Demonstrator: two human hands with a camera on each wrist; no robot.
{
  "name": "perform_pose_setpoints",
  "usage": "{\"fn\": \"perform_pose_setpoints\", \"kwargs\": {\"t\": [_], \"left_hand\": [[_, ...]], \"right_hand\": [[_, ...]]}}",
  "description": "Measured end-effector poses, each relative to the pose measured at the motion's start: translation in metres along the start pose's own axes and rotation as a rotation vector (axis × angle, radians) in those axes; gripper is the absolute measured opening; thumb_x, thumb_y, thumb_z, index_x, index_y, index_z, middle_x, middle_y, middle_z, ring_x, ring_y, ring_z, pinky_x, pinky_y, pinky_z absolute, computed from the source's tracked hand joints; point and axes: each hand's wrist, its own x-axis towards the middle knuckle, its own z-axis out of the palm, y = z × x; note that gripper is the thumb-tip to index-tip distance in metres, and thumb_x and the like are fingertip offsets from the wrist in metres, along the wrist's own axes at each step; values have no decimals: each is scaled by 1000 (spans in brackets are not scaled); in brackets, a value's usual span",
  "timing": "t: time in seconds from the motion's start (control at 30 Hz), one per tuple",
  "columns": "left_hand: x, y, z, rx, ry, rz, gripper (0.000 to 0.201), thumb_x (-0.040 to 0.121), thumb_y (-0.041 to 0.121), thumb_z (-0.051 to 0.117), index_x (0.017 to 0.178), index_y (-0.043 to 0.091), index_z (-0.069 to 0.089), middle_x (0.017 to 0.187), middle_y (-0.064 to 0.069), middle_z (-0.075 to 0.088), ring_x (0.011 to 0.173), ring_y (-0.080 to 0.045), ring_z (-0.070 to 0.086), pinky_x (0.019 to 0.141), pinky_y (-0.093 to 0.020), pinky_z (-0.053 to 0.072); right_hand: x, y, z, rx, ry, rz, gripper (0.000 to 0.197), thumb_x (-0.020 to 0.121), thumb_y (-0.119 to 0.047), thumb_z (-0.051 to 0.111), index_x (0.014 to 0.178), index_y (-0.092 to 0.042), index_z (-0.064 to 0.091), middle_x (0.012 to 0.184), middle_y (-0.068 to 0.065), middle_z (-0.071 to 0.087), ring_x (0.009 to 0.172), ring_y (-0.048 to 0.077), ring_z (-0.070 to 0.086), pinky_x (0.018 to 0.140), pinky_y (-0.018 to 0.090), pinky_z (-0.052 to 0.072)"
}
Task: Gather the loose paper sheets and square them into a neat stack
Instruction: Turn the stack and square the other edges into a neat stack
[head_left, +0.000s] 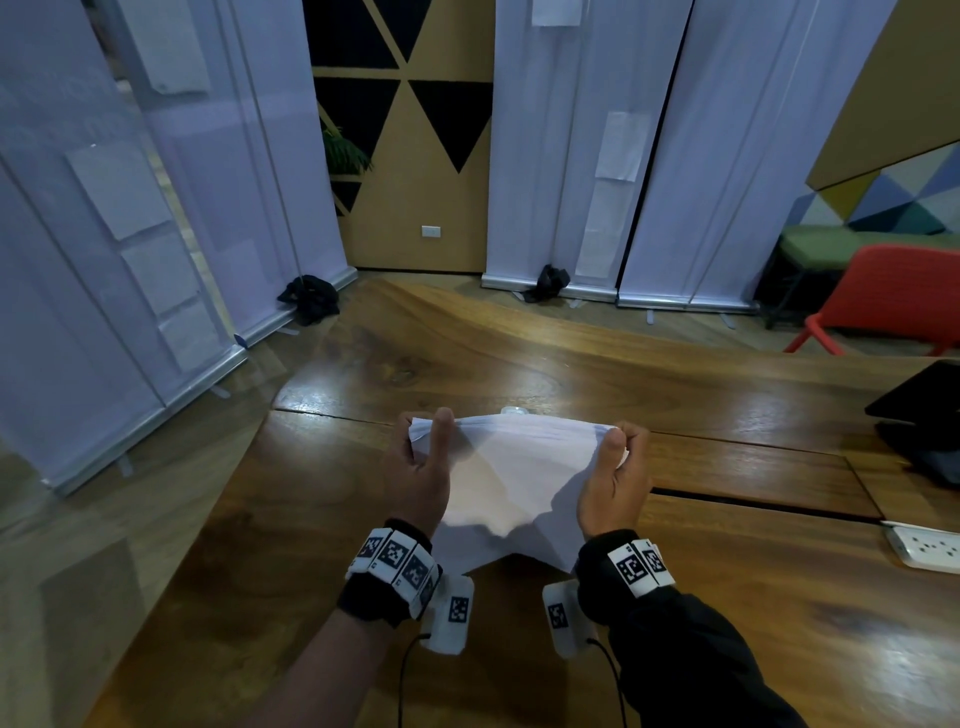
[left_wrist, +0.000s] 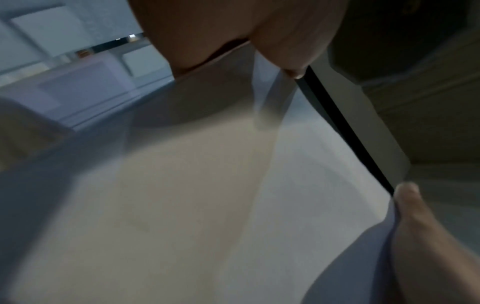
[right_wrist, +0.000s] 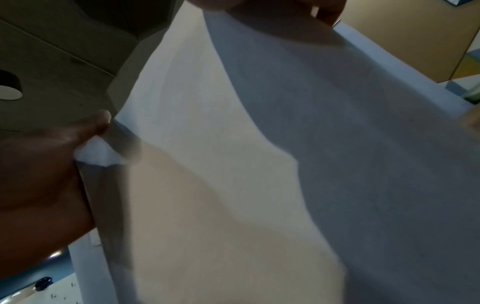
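Note:
A bundle of white paper sheets (head_left: 511, 478) is held up over the wooden table (head_left: 727, 597), its top edge raised and its lower edges uneven and sagging toward the table. My left hand (head_left: 423, 452) pinches the top left corner between thumb and fingers. My right hand (head_left: 618, 457) pinches the top right corner the same way. In the left wrist view the paper sheets (left_wrist: 207, 205) fill the frame, with my fingers (left_wrist: 197, 41) on their edge. In the right wrist view the paper sheets (right_wrist: 246, 164) hang beside my thumb (right_wrist: 85, 131).
A white power strip (head_left: 927, 548) lies at the table's right edge, below a dark device on a stand (head_left: 919, 415). White roll-up banners (head_left: 587, 156) stand behind the table. A red chair (head_left: 888, 306) is at the far right.

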Motion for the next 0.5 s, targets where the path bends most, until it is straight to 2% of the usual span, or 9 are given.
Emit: {"fn": "perform_pose_setpoints", "kwargs": {"t": [0.07,0.13,0.17,0.23,0.3,0.37,0.43,0.5], "left_hand": [[1,-1,-3,26,-7,80,42,78,67,49,85,27,61,62,-11,54,55,-19,50,48,-21,39],[4,-3,-4,44,1,105,42,75,74,44,72,34,55,57,-5,52,50,-9,48,49,-20,39],[5,-4,-4,42,6,96,40,75,73,43,71,34,53,55,0,50,47,-4,45,48,-16,38],[7,-3,-3,45,2,81,33,82,63,45,70,33,52,53,6,46,44,-2,44,47,-10,36],[7,-2,0,37,-12,72,28,91,45,47,70,28,51,52,6,44,42,-2,42,45,-10,34],[8,-1,2,15,4,68,27,95,30,48,69,22,49,52,3,44,41,-3,42,44,-9,34],[9,-1,4,-8,24,62,28,96,26,49,69,20,49,53,1,46,43,-3,43,44,-9,35],[10,-1,6,-38,19,59,28,94,34,50,70,20,50,56,2,48,45,-2,46,46,-9,37]], "right_hand": [[1,1,1,-22,-2,-13,53,86,-74,24,87,-26,45,73,-5,49,66,17,48,59,25,38],[1,3,5,-31,-9,-12,54,85,-75,26,86,-24,45,73,3,51,67,20,50,60,29,39],[1,2,6,-31,-15,-5,51,85,-75,26,84,-28,44,73,5,51,67,20,50,61,30,40],[2,0,7,-20,-28,23,40,87,-72,29,80,-34,41,71,2,49,65,16,48,59,28,38],[3,-3,6,7,-36,40,29,91,-59,32,77,-35,40,68,-5,45,61,1,43,58,20,36],[5,-6,7,36,-32,39,20,90,-46,33,76,-33,39,68,-9,43,62,-4,45,58,12,35],[8,-8,8,48,-21,38,17,89,-40,33,75,-32,38,69,-10,43,63,-6,45,59,8,33],[10,-7,9,50,-17,37,18,89,-39,33,74,-32,38,68,-10,42,63,-6,44,59,8,33]]}}
